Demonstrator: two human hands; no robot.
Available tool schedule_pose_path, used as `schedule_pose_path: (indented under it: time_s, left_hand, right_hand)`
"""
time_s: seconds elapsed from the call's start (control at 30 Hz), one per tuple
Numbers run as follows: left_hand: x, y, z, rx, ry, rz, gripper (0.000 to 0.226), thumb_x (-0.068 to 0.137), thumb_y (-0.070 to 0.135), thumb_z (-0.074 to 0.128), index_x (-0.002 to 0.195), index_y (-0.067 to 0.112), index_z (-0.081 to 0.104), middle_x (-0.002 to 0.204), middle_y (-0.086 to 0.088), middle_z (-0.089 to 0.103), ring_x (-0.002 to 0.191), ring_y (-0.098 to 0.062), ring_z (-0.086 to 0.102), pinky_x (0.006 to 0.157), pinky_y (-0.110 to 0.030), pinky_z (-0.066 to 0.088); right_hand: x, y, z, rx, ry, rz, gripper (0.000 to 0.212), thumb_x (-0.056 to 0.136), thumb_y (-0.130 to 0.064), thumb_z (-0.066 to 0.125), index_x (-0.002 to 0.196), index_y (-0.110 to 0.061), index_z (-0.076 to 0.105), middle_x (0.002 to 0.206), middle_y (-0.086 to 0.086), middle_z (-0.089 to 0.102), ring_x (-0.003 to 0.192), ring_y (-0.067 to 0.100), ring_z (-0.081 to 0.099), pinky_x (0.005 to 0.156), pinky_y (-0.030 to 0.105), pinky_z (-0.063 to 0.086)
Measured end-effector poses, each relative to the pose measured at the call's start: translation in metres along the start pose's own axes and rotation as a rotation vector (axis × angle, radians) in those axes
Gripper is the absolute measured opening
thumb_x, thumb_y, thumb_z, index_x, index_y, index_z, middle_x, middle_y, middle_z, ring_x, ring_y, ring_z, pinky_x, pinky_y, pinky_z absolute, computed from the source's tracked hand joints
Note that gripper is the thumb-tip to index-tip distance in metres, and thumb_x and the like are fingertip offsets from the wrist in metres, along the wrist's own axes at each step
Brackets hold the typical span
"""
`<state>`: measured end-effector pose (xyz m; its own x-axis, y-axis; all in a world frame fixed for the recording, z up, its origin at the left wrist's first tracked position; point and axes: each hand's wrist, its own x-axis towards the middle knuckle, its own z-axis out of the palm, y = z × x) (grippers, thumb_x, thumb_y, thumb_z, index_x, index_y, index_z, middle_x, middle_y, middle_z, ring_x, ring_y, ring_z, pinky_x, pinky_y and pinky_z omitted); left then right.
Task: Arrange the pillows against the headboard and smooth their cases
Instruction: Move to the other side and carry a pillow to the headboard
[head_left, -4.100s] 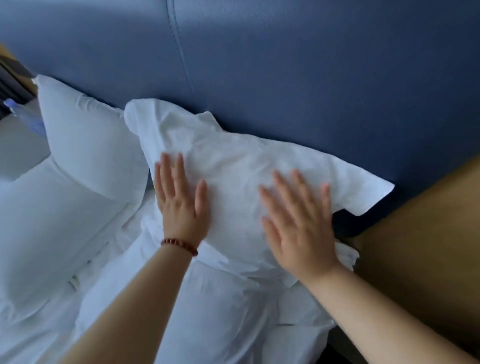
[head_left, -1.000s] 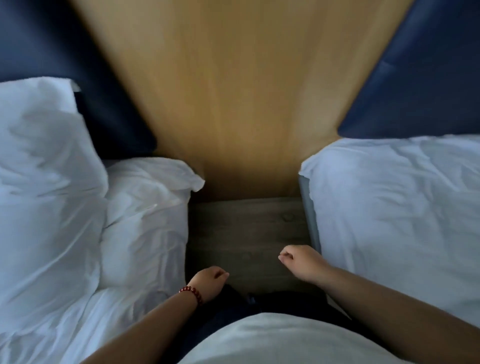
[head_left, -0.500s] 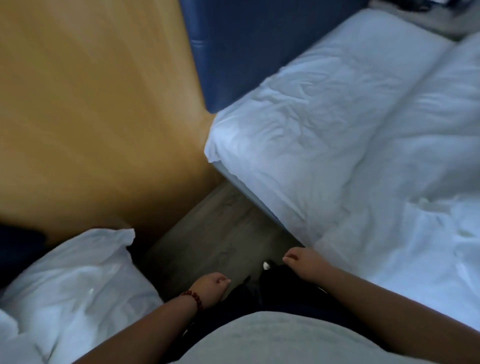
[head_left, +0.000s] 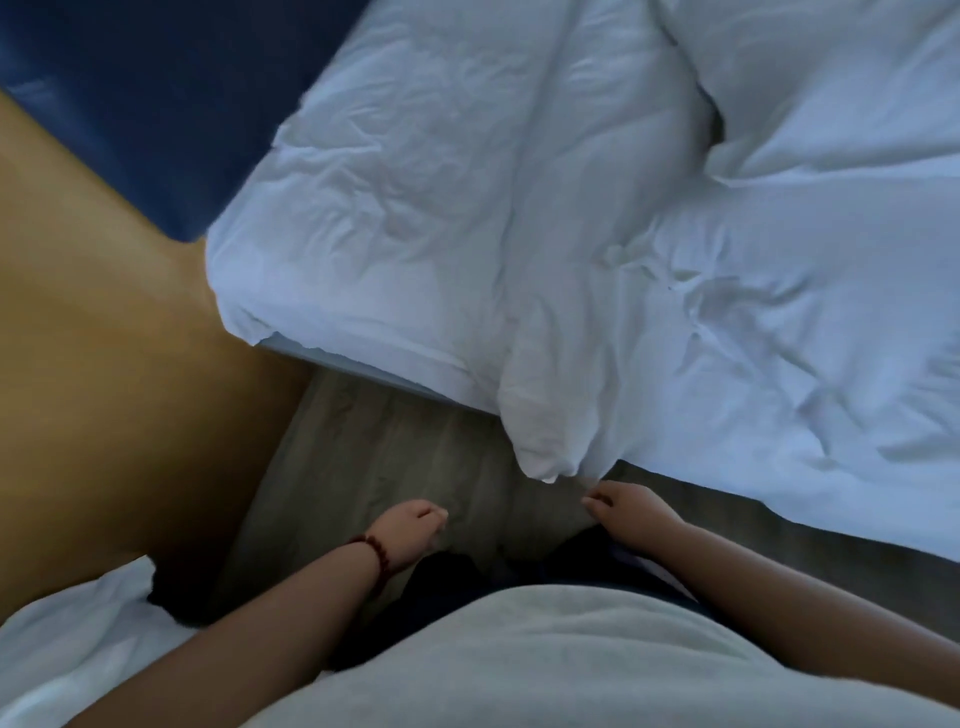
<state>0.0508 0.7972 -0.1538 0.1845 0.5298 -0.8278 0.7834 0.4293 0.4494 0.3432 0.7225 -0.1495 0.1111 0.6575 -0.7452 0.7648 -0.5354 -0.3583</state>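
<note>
A white bed (head_left: 363, 218) fills the far and right side. Its sheet is finely creased cotton, pulled over a blunt rounded mattress corner at the left. Its long axis runs from the headboard (head_left: 156, 93) at far left out to the right. A thicker, softly rumpled duvet (head_left: 753, 338) covers the right part. One limp duvet corner (head_left: 545, 447) hangs over the bed's near edge toward the floor.

A puffed white bulk (head_left: 841, 78) lies at the far right. Whether it is a pillow or a duvet fold, I cannot tell.

A smooth honey-coloured wooden panel (head_left: 104, 322) takes the left side, and the headboard beyond it is padded dark blue. The grey, wood-grained floor (head_left: 374, 457) forms a narrow open strip between the bed edge and the panel.

A soft grey shirt (head_left: 545, 660) fills the near middle. At near left is crumpled white cloth (head_left: 67, 639), pillow or bedding unclear, with one corner pointing at the panel.

The left hand (head_left: 410, 530) and right hand (head_left: 631, 512) hang apart over the floor, loosely curled and empty. The right hand is just beside the hanging corner. A dark red bead bracelet (head_left: 376, 551) circles the left wrist.
</note>
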Motion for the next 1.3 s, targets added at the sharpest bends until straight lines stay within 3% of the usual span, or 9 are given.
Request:
schedule_pose_path:
  time_s: [0.17,0.3,0.43,0.53,0.6,0.77,0.97,1.03,1.3]
  left_hand:
    - [0.021,0.054,0.038,0.044,0.003,-0.032,0.022,0.100,0.027,0.050,0.083,0.022,0.062,0.102,-0.007,0.069,0.093,-0.022,0.066,0.071,-0.024,0.047]
    - [0.037,0.101,0.081,0.097,0.003,-0.025,0.022,0.100,0.025,0.051,0.082,0.018,0.063,0.094,-0.009,0.069,0.078,-0.018,0.062,0.066,-0.024,0.046]
    - [0.048,0.150,0.117,0.233,-0.074,0.014,0.030,0.100,0.029,0.048,0.109,0.008,0.068,0.109,-0.014,0.069,0.103,-0.030,0.065,0.088,-0.034,0.051]
    - [0.049,0.181,0.132,0.299,-0.107,0.051,0.023,0.098,0.031,0.050,0.102,0.016,0.068,0.105,-0.009,0.071,0.103,-0.027,0.065,0.094,-0.035,0.049]
    - [0.051,0.197,0.138,0.359,-0.128,0.084,0.018,0.097,0.036,0.052,0.096,0.024,0.065,0.096,-0.003,0.070,0.096,-0.021,0.065,0.092,-0.032,0.049]
    - [0.062,0.226,0.143,0.492,-0.165,0.114,0.024,0.099,0.035,0.047,0.106,0.021,0.065,0.097,0.002,0.063,0.095,-0.017,0.059,0.084,-0.027,0.042]
    - [0.080,0.264,0.140,0.458,-0.205,0.125,0.017,0.096,0.026,0.050,0.083,0.025,0.061,0.097,-0.004,0.068,0.097,-0.025,0.067,0.089,-0.033,0.051]
    - [0.083,0.284,0.137,0.394,-0.205,0.160,0.016,0.097,0.024,0.052,0.085,0.024,0.064,0.098,-0.005,0.069,0.096,-0.026,0.068,0.085,-0.035,0.053]
    - [0.087,0.398,0.100,0.190,-0.135,0.471,0.010,0.098,0.030,0.055,0.100,0.029,0.065,0.104,0.007,0.071,0.093,-0.007,0.068,0.085,-0.029,0.051]
  right_hand:
    - [-0.008,0.068,-0.032,-0.011,-0.050,0.041,0.028,0.099,-0.040,0.049,0.108,-0.020,0.067,0.111,0.001,0.067,0.106,0.019,0.060,0.083,0.027,0.043]
    - [-0.012,0.120,-0.065,-0.022,-0.059,0.055,0.032,0.100,-0.039,0.047,0.114,-0.017,0.065,0.118,0.003,0.066,0.111,0.021,0.058,0.081,0.025,0.039]
    - [-0.013,0.154,-0.088,0.018,-0.029,0.045,0.032,0.100,-0.039,0.047,0.114,-0.017,0.065,0.119,0.003,0.066,0.111,0.020,0.058,0.084,0.027,0.041]
    - [-0.017,0.173,-0.098,0.054,-0.004,0.048,0.030,0.100,-0.038,0.047,0.114,-0.018,0.065,0.117,0.002,0.066,0.110,0.020,0.058,0.083,0.027,0.041]
    - [-0.020,0.182,-0.101,0.088,0.013,0.053,0.028,0.100,-0.038,0.047,0.111,-0.019,0.065,0.114,0.001,0.067,0.107,0.020,0.059,0.080,0.027,0.039]
    - [-0.023,0.201,-0.104,0.179,0.063,0.126,0.026,0.098,-0.041,0.049,0.105,-0.023,0.066,0.111,-0.001,0.067,0.101,0.017,0.060,0.082,0.029,0.045]
    - [-0.023,0.210,-0.129,0.250,0.097,0.216,0.032,0.098,-0.042,0.047,0.115,-0.023,0.066,0.116,-0.001,0.066,0.106,0.017,0.059,0.090,0.032,0.048]
    - [-0.022,0.209,-0.144,0.296,0.142,0.241,0.032,0.098,-0.042,0.048,0.117,-0.023,0.066,0.117,-0.003,0.065,0.107,0.016,0.058,0.091,0.030,0.047]
    - [-0.003,0.177,-0.232,0.540,0.480,0.196,0.024,0.097,-0.038,0.054,0.109,-0.025,0.070,0.098,-0.006,0.066,0.093,0.011,0.059,0.079,0.022,0.039]
